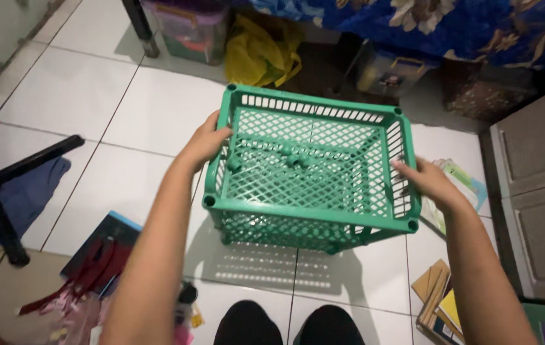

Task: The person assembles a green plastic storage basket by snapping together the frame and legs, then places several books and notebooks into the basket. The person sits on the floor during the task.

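A green plastic lattice crate (311, 214) hangs in the air above the white tiled floor, its open top facing me. My left hand (206, 142) grips the crate's left wall near the rim. My right hand (427, 181) grips its right wall, fingers hooked over the inside. A few small green plastic pieces (288, 158) lie loose on the crate's mesh bottom. The crate's shadow falls on the tiles beneath it. My knees in dark trousers (285, 322) show at the bottom edge.
A black chair leg (4, 185) over blue cloth stands left. Books and red items (97, 259) lie lower left. A yellow bag (260, 54) and plastic boxes (189, 29) sit under a bed at the back. A grey cabinet (541, 185) is right, with papers (458, 182) and cardboard (435, 294) nearby.
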